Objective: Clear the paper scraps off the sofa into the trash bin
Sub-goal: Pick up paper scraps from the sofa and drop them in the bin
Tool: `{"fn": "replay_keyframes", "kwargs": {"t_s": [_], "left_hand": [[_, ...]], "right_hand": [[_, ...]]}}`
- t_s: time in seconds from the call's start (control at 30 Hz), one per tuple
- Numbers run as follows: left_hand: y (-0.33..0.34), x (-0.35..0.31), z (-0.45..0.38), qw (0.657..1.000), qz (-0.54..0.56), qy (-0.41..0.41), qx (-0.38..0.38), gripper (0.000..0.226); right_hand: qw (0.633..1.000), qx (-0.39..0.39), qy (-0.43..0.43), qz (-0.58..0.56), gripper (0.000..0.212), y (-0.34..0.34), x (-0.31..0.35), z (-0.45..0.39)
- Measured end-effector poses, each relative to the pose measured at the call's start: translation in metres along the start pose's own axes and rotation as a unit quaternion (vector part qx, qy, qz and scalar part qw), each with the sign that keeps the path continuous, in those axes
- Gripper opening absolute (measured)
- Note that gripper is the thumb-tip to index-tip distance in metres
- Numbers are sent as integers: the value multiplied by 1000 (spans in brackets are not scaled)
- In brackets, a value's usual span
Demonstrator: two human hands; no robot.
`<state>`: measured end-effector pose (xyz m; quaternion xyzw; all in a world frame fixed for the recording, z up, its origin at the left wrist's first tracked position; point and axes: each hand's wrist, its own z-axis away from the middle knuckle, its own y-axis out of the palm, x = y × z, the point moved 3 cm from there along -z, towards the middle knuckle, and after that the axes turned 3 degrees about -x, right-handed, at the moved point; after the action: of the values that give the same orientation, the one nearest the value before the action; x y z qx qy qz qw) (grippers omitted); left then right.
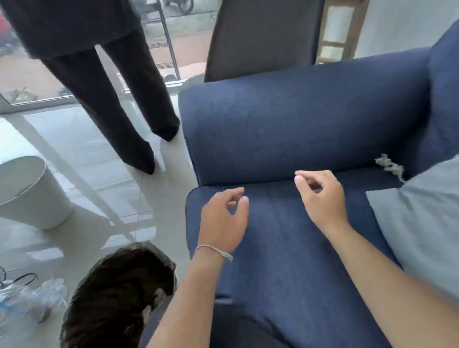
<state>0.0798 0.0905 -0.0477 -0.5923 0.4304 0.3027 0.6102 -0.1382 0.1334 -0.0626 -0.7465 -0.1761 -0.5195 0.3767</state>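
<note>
- Over the navy sofa seat [280,251], the left hand [221,222] and right hand [321,195] are hovering, each grip loosely curled and grasping nothing I can see.
- One paper scrap [390,165] is lying in the crease beside a grey cushion [433,229], right of the right hand; reaching there looks next.
- Down left, the black-lined trash bin [115,305] is holding a few pale scraps; a white bin [24,192] is standing apart, contents hidden.

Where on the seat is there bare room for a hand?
Bare seat cushion lies between the left hand and right hand. The grey pillow and paper scrap crowd the right.
</note>
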Motion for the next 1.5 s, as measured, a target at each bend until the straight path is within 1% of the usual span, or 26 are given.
{"fn": "replay_keyframes", "kwargs": {"t_s": [0.07, 0.13, 0.2, 0.27, 0.33, 0.37, 0.4, 0.43, 0.47, 0.5, 0.57, 0.6, 0.7, 0.77, 0.83, 0.9, 0.93, 1.0, 1.07, 1.23, 1.4, 1.5], "left_hand": [[41, -19, 0, 998, 39, -1, 42, 25], [79, -34, 0, 994, 67, -6, 82, 25], [114, -46, 1, 991, 82, -5, 110, 25], [145, -54, 2, 986, 95, 2, 134, 25], [171, -60, 4, 982, 102, 13, 158, 25], [182, -63, 4, 980, 103, 19, 167, 25], [191, -64, 3, 979, 105, 24, 172, 25], [200, -65, 1, 979, 107, 26, 172, 25], [207, -66, -1, 979, 109, 28, 170, 25], [214, -66, -5, 980, 109, 29, 164, 25], [226, -66, -12, 984, 93, 35, 148, 26], [232, -67, -15, 985, 81, 40, 145, 27], [247, -65, -26, 990, 39, 67, 122, 31], [249, -56, -36, 992, 3, 102, 78, 35], [248, -39, -45, 992, -40, 112, 44, 38], [247, -26, -48, 994, -56, 89, 33, 37], [248, -24, -47, 994, -60, 88, 31, 36], [252, -25, -43, 989, -84, 115, 36, 34], [255, -25, -42, 987, -96, 125, 36, 32], [250, -25, -40, 990, -61, 119, 39, 27], [233, -25, -30, 993, -30, 112, 28, 18], [217, -22, -23, 994, -16, 104, 16, 17]], "right_hand": [[996, -46, 1, 80, 12, -39, -29, -17], [984, -95, 6, 153, 14, -74, -56, -28], [978, -114, 27, 171, 14, -99, -75, -33], [984, -107, 36, 137, 15, -108, -82, -43], [991, -94, 56, 81, 24, -109, -75, -65], [992, -77, 58, 83, 31, -111, -67, -82], [990, -42, 47, 125, 36, -115, -58, -103], [979, 5, 29, 202, 38, -122, -50, -123], [955, 47, 7, 293, 36, -131, -46, -140], [921, 73, -19, 383, 34, -142, -46, -154], [861, 73, -58, 500, 33, -163, -64, -168], [844, 57, -69, 529, 33, -169, -79, -167], [826, -11, -119, 552, 25, -168, -124, -155], [813, -36, -144, 563, 31, -159, -141, -158], [802, -47, -128, 582, 41, -153, -150, -164], [796, -53, -106, 593, 48, -150, -156, -169], [789, -53, -100, 604, 49, -149, -158, -171], [779, -54, -96, 618, 47, -144, -162, -177], [778, -62, -94, 618, 42, -140, -165, -181], [784, -88, -97, 606, 38, -136, -166, -184], [823, -111, -112, 546, 46, -135, -166, -178], [854, -105, -191, 473, 37, -127, -148, -162]]}}
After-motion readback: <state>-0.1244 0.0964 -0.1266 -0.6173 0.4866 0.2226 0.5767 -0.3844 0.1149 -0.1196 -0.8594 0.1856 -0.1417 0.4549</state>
